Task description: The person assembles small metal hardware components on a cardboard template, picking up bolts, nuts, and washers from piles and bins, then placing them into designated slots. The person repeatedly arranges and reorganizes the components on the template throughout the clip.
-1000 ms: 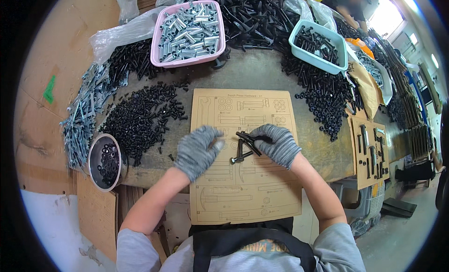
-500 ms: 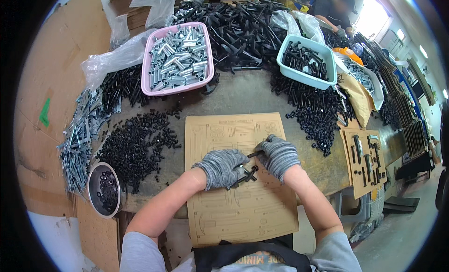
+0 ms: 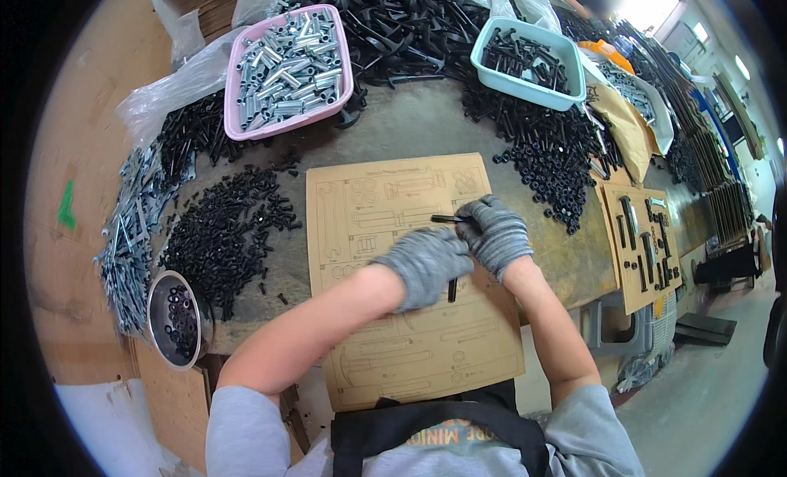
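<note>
Both my hands wear grey knit gloves and meet over a brown cardboard sheet printed with hardware outlines. My right hand is closed, with a black bolt sticking out leftward from its fingertips. My left hand is smeared by motion, its fingers overlapping the right hand's lower side; whether they grip anything is hidden. Just beneath the left fingers shows another black bolt, and I cannot tell whether it is held or lies on the sheet.
Left lie small black screws and a metal bowl of black nuts. A pink basket of silver tubes and a turquoise basket of black bolts stand farther back. Black nuts and a sample board are to the right.
My left hand has moved rightward and up against the right hand. The bolts below it have shifted partly out of sight. The whole view has tilted downward.
</note>
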The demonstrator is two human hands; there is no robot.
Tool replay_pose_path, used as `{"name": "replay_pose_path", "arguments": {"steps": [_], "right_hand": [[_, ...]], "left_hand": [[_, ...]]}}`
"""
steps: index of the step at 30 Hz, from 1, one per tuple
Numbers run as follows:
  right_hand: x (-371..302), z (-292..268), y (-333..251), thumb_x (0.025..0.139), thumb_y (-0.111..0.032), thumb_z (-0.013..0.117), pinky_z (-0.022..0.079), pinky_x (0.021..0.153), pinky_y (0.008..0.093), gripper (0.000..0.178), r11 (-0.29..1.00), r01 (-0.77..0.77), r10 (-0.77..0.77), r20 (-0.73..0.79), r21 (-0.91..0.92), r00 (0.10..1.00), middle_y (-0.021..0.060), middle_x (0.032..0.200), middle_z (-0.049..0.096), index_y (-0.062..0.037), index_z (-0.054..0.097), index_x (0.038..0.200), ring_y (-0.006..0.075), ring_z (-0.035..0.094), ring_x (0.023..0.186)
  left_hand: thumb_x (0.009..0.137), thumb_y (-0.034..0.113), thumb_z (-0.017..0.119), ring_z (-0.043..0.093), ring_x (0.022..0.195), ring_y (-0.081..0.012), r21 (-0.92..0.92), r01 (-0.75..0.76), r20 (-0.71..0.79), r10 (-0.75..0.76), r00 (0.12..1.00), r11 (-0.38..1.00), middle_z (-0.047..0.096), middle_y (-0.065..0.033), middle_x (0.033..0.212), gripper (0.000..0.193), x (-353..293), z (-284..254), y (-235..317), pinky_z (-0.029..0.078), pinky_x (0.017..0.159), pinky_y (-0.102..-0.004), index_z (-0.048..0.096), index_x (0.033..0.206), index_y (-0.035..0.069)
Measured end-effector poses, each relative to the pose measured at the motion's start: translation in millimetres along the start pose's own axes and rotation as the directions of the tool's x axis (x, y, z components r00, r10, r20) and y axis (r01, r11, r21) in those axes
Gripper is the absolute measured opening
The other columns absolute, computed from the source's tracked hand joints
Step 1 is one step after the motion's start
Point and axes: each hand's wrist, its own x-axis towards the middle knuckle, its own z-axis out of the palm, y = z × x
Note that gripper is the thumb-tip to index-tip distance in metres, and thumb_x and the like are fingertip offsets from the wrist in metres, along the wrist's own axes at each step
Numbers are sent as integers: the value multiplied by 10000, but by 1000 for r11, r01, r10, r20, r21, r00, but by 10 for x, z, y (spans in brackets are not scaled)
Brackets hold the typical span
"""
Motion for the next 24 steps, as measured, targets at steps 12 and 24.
{"name": "replay_pose_path", "arguments": {"steps": [12, 24], "right_hand": [[81, -66, 83, 804, -190, 632, 508, 728, 422, 116, 996, 73, -71, 49, -51, 996, 128, 891, 624, -114, 637, 893, 339, 617, 811], [369, 238, -627, 828, -226, 625, 498, 756, 431, 175, 980, 120, -150, 197, 157, 969, 148, 869, 649, -75, 640, 916, 331, 627, 840]], "left_hand": [[815, 168, 570, 610, 880, -318, -265, 355, -109, -394, 913, 896, 616, -152, 903, 166, -268, -432, -464, 486, 777, -426, 602, 921, 44], [800, 269, 658, 596, 993, -295, -108, 576, -211, -585, 783, 811, 615, -111, 1040, 341, -794, -227, -673, 481, 873, -389, 636, 1099, 106]]}}
